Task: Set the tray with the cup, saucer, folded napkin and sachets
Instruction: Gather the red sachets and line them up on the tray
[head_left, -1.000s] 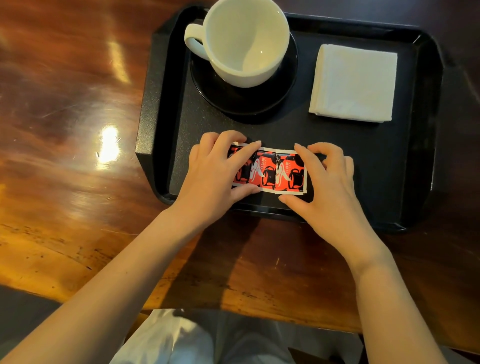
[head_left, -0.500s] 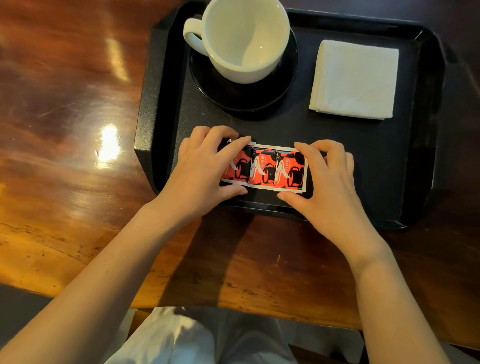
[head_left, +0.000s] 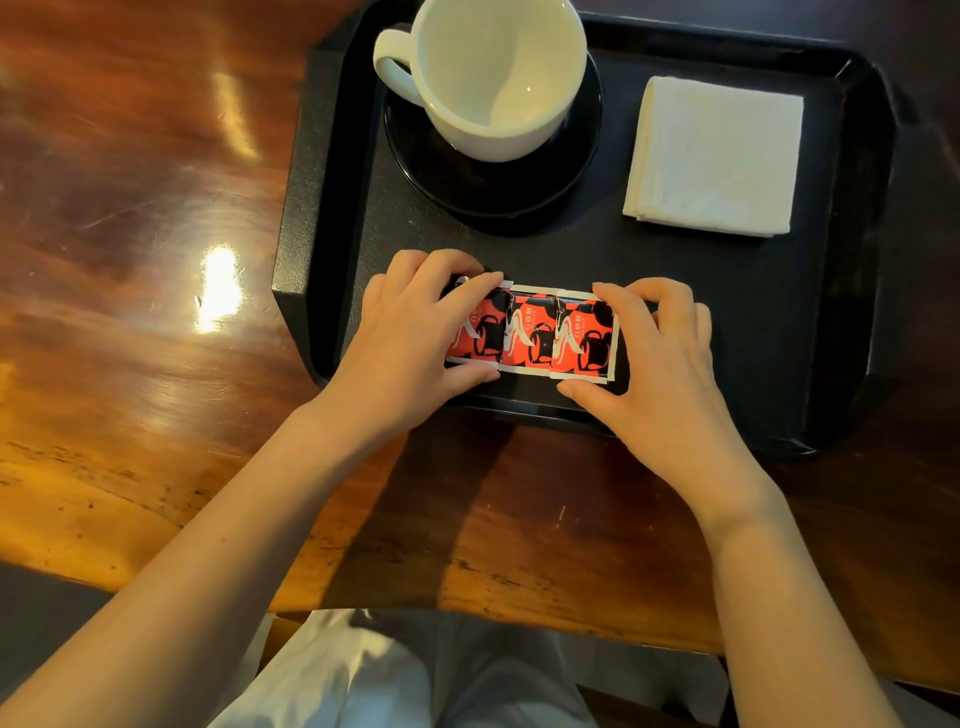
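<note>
Since 1 s ago our left hand (head_left: 410, 338) has slid left, baring more of the 3 red-black sachets (head_left: 532, 335); they lie side by side, touching, at near edge of black tray (head_left: 852, 312). Both hands pinch the row's ends, thumb & fingers, right hand (head_left: 660, 358) opposite. Behind: white cup (head_left: 493, 78) on black saucer (head_left: 519, 192); folded napkin (head_left: 714, 156) to its right; wood table (head_left: 130, 208) under all.

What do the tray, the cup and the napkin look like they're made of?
The tray looks like black moulded plastic: matt, finely textured, with rounded corners. The cup looks like glazed white ceramic, going by its thick wall and the soft gloss inside. The napkin looks like folded white paper tissue, with layered edges along its left side, though thin cloth cannot be ruled out.
</note>
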